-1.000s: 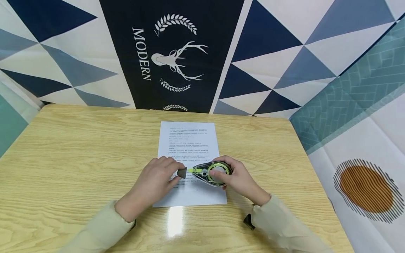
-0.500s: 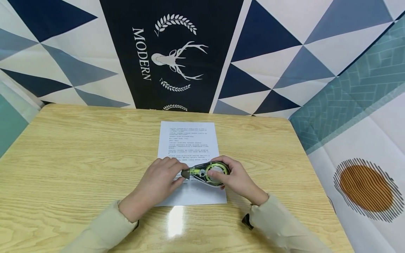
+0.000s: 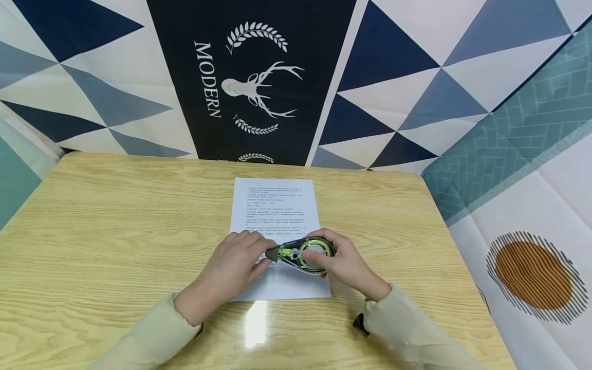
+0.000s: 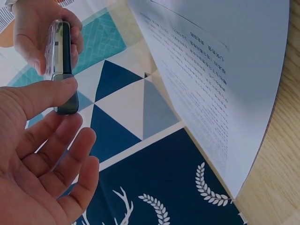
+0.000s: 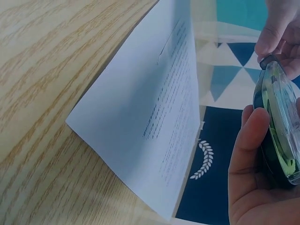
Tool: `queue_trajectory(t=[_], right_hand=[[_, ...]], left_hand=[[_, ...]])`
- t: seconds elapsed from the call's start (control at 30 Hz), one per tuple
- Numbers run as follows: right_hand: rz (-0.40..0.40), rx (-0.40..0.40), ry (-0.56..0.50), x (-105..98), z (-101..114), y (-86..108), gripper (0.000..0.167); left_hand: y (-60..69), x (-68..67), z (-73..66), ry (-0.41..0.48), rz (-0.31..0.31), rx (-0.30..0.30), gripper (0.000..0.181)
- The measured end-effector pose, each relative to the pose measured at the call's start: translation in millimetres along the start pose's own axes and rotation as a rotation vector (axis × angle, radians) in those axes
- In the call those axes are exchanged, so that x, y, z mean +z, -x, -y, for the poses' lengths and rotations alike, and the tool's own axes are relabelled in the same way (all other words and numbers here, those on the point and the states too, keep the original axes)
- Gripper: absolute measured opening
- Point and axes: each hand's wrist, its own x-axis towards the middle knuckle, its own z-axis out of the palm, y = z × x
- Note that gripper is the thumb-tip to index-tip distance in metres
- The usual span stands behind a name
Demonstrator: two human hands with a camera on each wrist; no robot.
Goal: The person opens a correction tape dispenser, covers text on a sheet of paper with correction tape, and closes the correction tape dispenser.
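A correction tape [image 3: 302, 254] with a clear and green body is held over the printed sheet of paper [image 3: 277, 205]. My right hand [image 3: 349, 262] grips its round end, thumb on the near face. At the narrow end sits a dark cap [image 3: 273, 254], pinched between thumb and fingers of my left hand [image 3: 236, 264]. The left wrist view shows that cap [image 4: 67, 96] between thumb and fingertips, meeting the tape's body. In the right wrist view the correction tape [image 5: 276, 122] is seen edge-on, with fingers curled round it.
The paper lies on a wood-grain table [image 3: 139, 221], whose far edge meets a patterned wall cloth [image 3: 259, 87]. A light reflection shows on the wood in front of the sheet. At the right hangs a white cloth with a brown oval [image 3: 532, 275].
One second ago the cap was apart from the tape's yellow-green tip. My left hand has moved right, bringing the cap onto the tip, while my right hand has shifted slightly left.
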Motion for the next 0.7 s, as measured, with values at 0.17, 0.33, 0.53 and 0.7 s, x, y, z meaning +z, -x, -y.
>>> queue_trajectory(t=[0.17,0.33,0.53,0.7], right_hand=[[-0.006,-0.007,0.0,1.2,0.2,0.8,0.03],[-0.003,-0.011,-0.002,2.4,1.8,2.0,0.03],[0.001,-0.012,0.013,3.2,1.5,2.0,0.03],[0.018,-0.026,0.006,3.5,1.1,2.3,0.031]], left_hand=[[0.5,0.3,0.5,-0.005,-0.021,0.026,0.024],[1.1,0.4,0.9,-0.009,-0.038,0.058,0.026],[1.0,1.3,1.7,-0.003,-0.047,0.07,0.026],[0.9,2.0,2.0,0.003,-0.055,0.078,0.028]])
